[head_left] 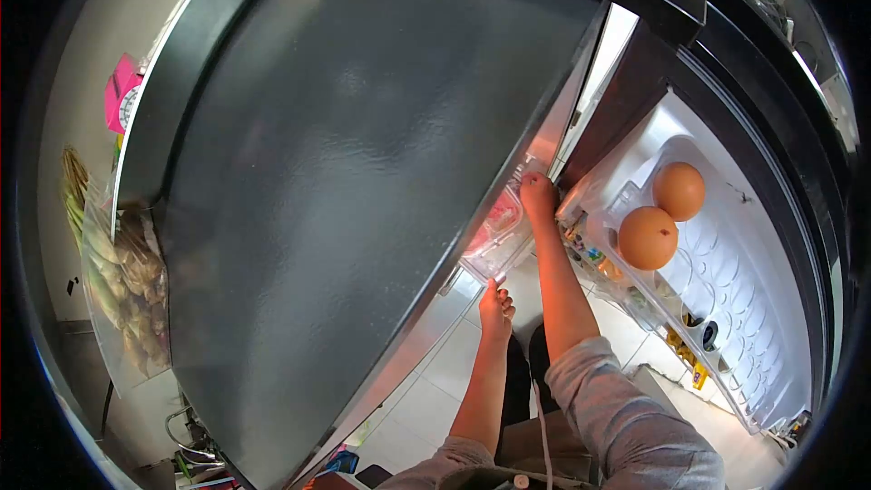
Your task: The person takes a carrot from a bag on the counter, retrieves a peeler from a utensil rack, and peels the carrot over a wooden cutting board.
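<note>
Hands, left [495,301] and right [537,192], grip a clear drawer [490,249] of red food [499,216]; door tray [748,308] holds two eggs [647,238]

2 brown eggs [647,238] in the white door tray [762,308]; bagged produce [127,299] far left.

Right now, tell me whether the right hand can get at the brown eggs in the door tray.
Probably yes. The right hand is on the clear drawer, and the brown eggs sit uncovered in the open door tray beside it; nothing stands between them.
</note>
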`<action>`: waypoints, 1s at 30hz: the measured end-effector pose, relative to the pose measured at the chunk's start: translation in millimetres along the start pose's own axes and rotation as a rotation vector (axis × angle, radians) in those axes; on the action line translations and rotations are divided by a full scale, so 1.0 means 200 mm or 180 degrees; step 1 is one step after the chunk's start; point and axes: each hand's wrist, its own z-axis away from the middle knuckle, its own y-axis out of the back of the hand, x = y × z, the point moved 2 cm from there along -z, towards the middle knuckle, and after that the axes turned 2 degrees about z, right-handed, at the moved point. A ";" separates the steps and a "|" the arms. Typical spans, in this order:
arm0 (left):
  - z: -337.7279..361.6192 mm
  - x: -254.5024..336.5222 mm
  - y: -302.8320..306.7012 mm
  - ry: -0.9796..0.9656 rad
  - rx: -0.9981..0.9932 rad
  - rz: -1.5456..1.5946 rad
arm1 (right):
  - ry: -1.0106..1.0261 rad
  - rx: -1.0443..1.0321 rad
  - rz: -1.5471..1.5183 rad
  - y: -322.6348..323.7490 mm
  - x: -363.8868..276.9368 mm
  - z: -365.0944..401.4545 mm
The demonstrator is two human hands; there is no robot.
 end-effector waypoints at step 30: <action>0.06 0.11 -0.03 -0.0225 -0.0175 -0.0493 | -0.0063 -0.0981 -0.0595 -0.04 0.34 0.43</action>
